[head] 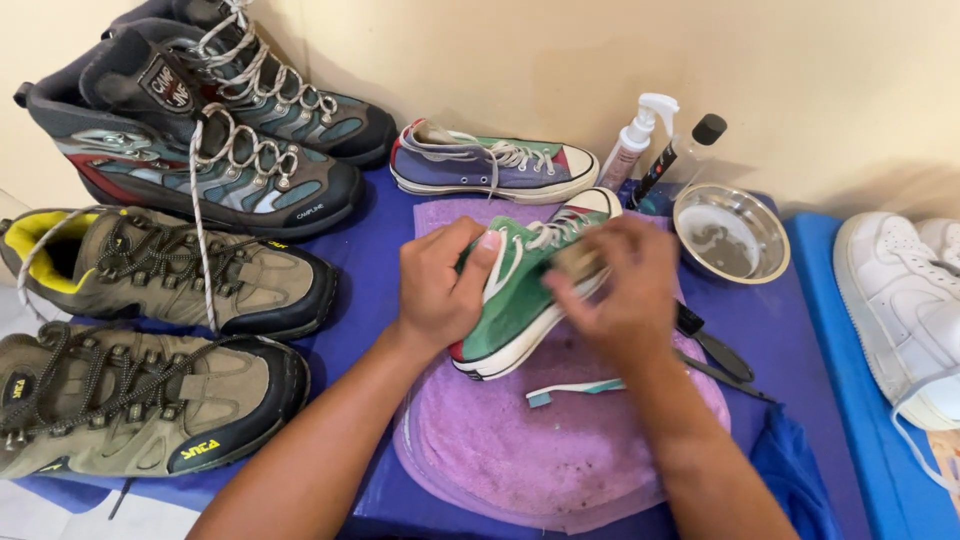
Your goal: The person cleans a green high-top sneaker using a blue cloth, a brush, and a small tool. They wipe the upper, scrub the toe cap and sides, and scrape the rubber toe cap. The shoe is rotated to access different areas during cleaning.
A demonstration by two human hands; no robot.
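My left hand grips the heel end of a green canvas sneaker with white laces, tilted on its side over a purple towel. My right hand presses a small tan brush against the sneaker's side; the brush is mostly hidden under my fingers and blurred. A toothbrush with a teal and white handle lies on the towel just below the shoe.
The matching sneaker stands at the back. Two grey boots and two tan hiking shoes fill the left. A spray bottle, a black-capped bottle, a metal bowl, a black brush and white sneakers sit right.
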